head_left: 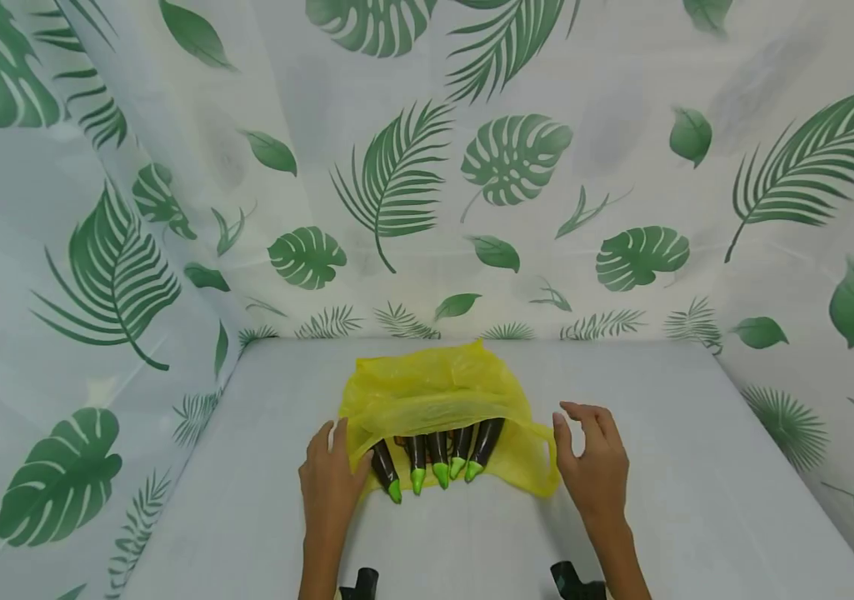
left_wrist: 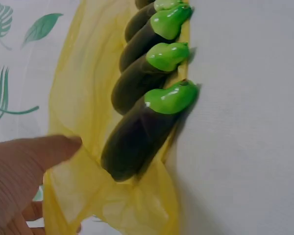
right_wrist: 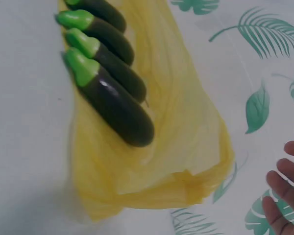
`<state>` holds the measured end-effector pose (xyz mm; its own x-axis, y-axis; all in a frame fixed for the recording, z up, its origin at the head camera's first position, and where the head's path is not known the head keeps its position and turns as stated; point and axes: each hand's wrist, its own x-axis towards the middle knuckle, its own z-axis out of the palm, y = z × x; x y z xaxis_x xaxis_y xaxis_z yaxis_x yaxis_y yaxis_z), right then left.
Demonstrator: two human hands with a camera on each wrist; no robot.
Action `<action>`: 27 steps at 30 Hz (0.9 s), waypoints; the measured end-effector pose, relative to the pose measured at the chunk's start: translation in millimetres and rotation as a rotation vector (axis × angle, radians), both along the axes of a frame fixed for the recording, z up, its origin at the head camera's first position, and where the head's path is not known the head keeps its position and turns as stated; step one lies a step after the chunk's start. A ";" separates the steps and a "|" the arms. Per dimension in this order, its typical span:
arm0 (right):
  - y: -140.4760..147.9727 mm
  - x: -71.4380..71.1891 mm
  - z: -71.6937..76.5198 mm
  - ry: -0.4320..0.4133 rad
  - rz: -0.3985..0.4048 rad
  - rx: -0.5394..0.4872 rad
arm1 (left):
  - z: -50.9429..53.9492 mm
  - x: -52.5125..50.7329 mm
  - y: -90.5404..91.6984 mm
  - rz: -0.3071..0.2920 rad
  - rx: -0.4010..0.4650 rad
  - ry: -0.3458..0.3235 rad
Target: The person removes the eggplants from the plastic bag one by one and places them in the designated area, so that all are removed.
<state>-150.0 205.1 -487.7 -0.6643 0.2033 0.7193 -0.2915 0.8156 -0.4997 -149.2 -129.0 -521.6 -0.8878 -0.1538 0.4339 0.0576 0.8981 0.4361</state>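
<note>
A yellow plastic bag [head_left: 434, 383] lies flat on the table with several glossy dark eggplants [head_left: 437, 458] side by side at its mouth. Their green stem ends point toward me; the upper parts of the fruits are hidden under the film. At the bag's left side is my left hand [head_left: 331, 479], thumb stretched along the film [left_wrist: 112, 200] and fingers partly behind it. My right hand [head_left: 597, 462] hovers by the bag's right handle loop, fingers loosely bent. In the right wrist view, the spread fingers [right_wrist: 286, 181] stand apart from the bag.
A white table surface [head_left: 696, 467] surrounds the bag. Leaf-printed sheets [head_left: 427, 283] rise at the back and both sides. Black wrist-worn devices [head_left: 576, 583] show at the lower edge.
</note>
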 end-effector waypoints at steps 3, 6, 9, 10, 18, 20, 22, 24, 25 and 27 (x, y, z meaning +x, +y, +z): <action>-3.4 5.8 -7.8 0.018 0.023 -0.003 | -2.5 1.0 -1.9 0.022 0.021 -0.060; -6.9 12.1 -17.8 0.052 0.072 0.023 | -4.4 0.8 -3.3 0.035 0.024 -0.112; -11.7 18.5 -29.1 0.074 0.151 0.040 | -7.3 -0.1 -4.0 0.040 0.026 -0.128; -13.9 20.9 -32.8 0.074 0.180 0.046 | -8.2 -0.5 -4.3 0.042 0.026 -0.131; -37.7 35.7 -52.9 -0.132 0.363 0.145 | -11.1 -2.8 -5.0 0.078 0.053 -0.116; -41.3 37.3 -54.6 -0.176 0.379 0.162 | -11.5 -2.4 -4.5 0.080 0.058 -0.108; -43.6 38.1 -55.1 -0.193 0.388 0.162 | -12.3 -1.3 -3.9 0.081 0.064 -0.105; -45.5 38.3 -54.6 -0.197 0.405 0.154 | -13.4 0.3 -3.2 0.082 0.070 -0.098; -46.3 38.2 -54.4 -0.201 0.417 0.146 | -14.1 1.0 -3.0 0.084 0.068 -0.094; -47.7 37.7 -54.7 -0.215 0.433 0.138 | -15.3 2.3 -2.6 0.091 0.064 -0.088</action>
<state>-112.3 157.4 -542.4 -0.8030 -0.2113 0.5573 -0.5199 0.7057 -0.4815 -146.9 -131.6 -536.9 -0.9031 -0.2600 0.3419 -0.0633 0.8678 0.4928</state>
